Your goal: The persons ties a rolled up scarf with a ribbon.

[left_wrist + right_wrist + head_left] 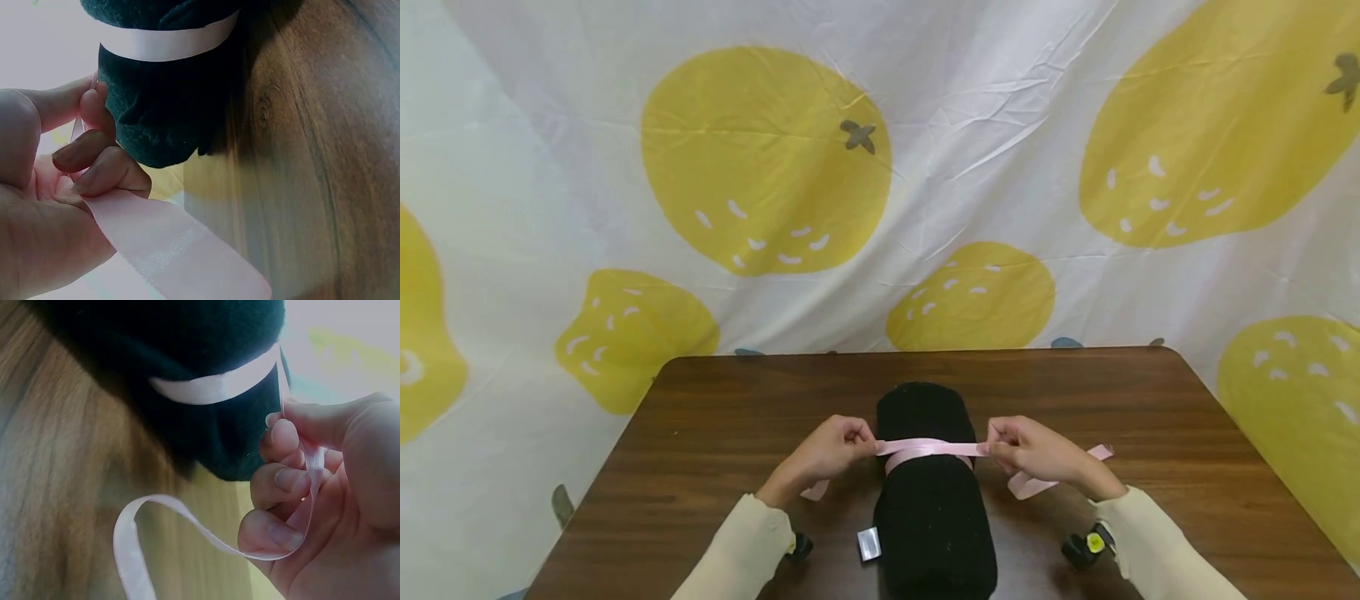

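A rolled black cloth bundle [934, 525] lies lengthwise on the table, with a pink satin ribbon [928, 447] wrapped around its middle and crossed on top. My left hand [838, 450] pinches one side of the ribbon between thumb and forefinger, just left of the bundle. On the other side, my right hand [1030, 450] pinches the opposite length the same way. Between the hands the ribbon runs straight across the roll. A loose tail [181, 250] hangs from the left fingers in the left wrist view. In the right wrist view the other tail [131, 556] curls down toward the table.
The brown wooden table [737, 400] extends around the bundle. A small silvery-white tag [868, 544] sticks out from the roll's left side. Behind the table hangs a white curtain [820, 317] printed with yellow fruit. Dark wrist cameras [1081, 550] sit under the sleeves.
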Action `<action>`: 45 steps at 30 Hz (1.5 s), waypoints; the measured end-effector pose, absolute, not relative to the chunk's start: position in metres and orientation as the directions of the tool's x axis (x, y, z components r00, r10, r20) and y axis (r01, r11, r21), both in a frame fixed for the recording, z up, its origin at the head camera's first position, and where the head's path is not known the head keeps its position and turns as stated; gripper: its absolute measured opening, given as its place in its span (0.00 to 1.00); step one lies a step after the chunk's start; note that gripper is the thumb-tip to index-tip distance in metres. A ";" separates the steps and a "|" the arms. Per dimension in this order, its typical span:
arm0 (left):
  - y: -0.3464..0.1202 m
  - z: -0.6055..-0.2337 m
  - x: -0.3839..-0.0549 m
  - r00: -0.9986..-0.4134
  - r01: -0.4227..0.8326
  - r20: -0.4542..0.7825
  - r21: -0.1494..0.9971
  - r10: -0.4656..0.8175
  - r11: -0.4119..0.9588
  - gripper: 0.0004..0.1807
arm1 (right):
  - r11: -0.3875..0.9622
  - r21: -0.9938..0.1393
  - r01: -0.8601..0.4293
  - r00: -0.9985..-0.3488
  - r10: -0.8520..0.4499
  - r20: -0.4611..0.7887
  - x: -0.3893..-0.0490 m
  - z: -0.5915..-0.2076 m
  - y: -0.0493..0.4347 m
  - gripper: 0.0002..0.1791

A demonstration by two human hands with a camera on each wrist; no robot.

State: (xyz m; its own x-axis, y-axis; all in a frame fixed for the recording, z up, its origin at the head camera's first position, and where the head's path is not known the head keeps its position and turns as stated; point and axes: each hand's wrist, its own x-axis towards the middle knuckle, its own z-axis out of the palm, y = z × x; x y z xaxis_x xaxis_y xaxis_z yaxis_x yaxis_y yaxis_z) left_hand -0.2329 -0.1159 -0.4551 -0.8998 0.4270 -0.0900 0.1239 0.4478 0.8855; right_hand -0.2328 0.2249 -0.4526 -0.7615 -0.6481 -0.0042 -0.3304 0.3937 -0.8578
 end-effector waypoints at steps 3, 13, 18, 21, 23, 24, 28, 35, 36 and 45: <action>-0.116 -0.457 -0.233 -0.899 0.142 -0.080 0.876 0.430 0.461 0.10 | 0.387 -0.861 -0.329 -0.758 -0.653 -0.004 -0.233 -0.459 0.228 0.10; -0.120 -0.462 -0.232 -0.896 0.185 -0.072 0.835 0.438 0.518 0.10 | 0.357 -0.884 -0.303 -0.742 -0.670 -0.016 -0.236 -0.473 0.235 0.10; -0.121 -0.465 -0.231 -0.893 0.197 -0.061 0.838 0.446 0.509 0.09 | 0.364 -0.885 -0.291 -0.744 -0.668 -0.030 -0.237 -0.477 0.234 0.09; -0.121 -0.464 -0.231 -0.889 0.212 -0.050 0.837 0.455 0.505 0.09 | 0.372 -0.882 -0.290 -0.751 -0.659 -0.030 -0.236 -0.477 0.233 0.09; -0.120 -0.462 -0.231 -0.889 0.220 -0.042 0.834 0.456 0.506 0.09 | 0.373 -0.878 -0.300 -0.757 -0.653 -0.018 -0.236 -0.476 0.233 0.08; -0.120 -0.461 -0.230 -0.888 0.228 -0.035 0.832 0.459 0.506 0.10 | 0.375 -0.876 -0.303 -0.761 -0.649 -0.014 -0.236 -0.476 0.233 0.08; -0.117 -0.459 -0.230 -0.890 0.217 -0.043 0.836 0.455 0.504 0.10 | 0.392 -0.867 -0.307 -0.778 -0.628 -0.009 -0.237 -0.472 0.233 0.07; -0.114 -0.458 -0.231 -0.883 0.250 -0.019 0.826 0.469 0.505 0.08 | 0.431 -0.848 -0.308 -0.804 -0.594 -0.010 -0.236 -0.465 0.231 0.06; -0.114 -0.458 -0.231 -0.881 0.264 -0.009 0.819 0.472 0.509 0.08 | 0.435 -0.846 -0.309 -0.807 -0.591 -0.009 -0.235 -0.463 0.231 0.06; -0.115 -0.456 -0.232 -0.877 0.340 0.060 0.778 0.476 0.528 0.06 | 0.474 -0.805 -0.358 -0.810 -0.586 0.015 -0.233 -0.456 0.231 0.07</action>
State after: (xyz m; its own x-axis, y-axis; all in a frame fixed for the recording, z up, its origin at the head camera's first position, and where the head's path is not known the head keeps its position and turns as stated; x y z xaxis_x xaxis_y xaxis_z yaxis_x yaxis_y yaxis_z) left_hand -0.2320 -0.1149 -0.4560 -0.8771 0.4765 0.0603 0.3404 0.5283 0.7778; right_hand -0.2333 0.2312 -0.4561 -0.8100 -0.5862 0.0150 -0.3578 0.4738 -0.8047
